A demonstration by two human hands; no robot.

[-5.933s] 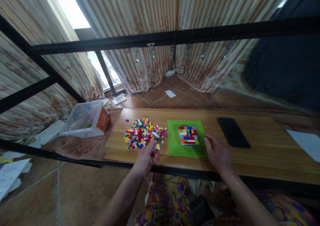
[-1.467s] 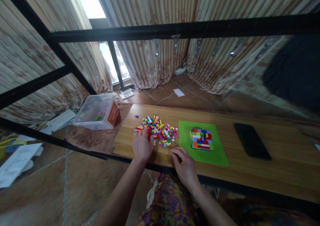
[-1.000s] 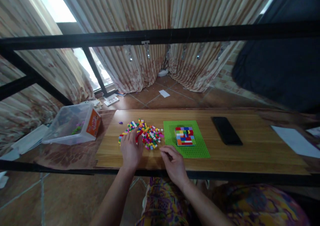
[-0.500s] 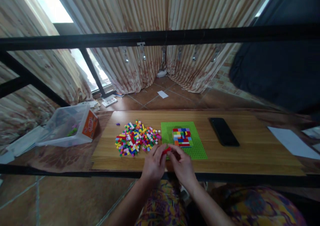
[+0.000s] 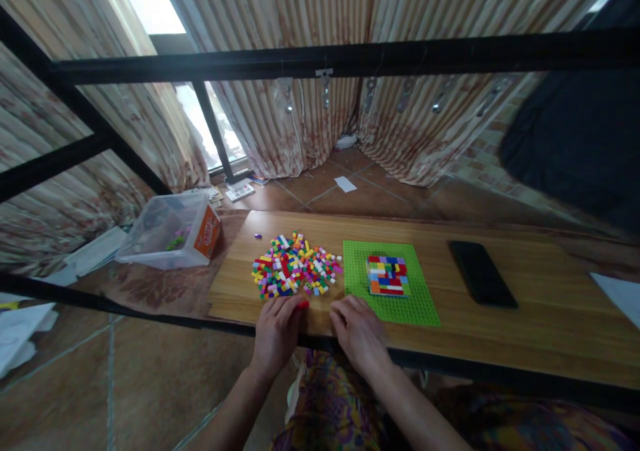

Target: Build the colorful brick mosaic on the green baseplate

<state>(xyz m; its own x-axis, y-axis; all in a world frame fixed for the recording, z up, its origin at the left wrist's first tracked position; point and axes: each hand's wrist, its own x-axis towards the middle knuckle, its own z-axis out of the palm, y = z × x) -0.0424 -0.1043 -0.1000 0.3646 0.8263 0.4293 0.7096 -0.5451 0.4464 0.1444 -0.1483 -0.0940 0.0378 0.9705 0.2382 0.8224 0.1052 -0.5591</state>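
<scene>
Left of the green board [image 5: 421, 306], I am pinching a red brick [image 5: 303, 304] in my left hand [image 5: 276, 330], its long axis unclear. My right hand [image 5: 358, 330], curled, contents hidden, is resting nearer the board. The brick block [image 5: 388, 276] is sitting on the board, rightward beyond both hands.

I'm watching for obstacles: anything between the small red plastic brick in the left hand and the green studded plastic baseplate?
The right hand is between the red brick and the near left corner of the baseplate. Loose multicoloured bricks lie farther away.
</scene>
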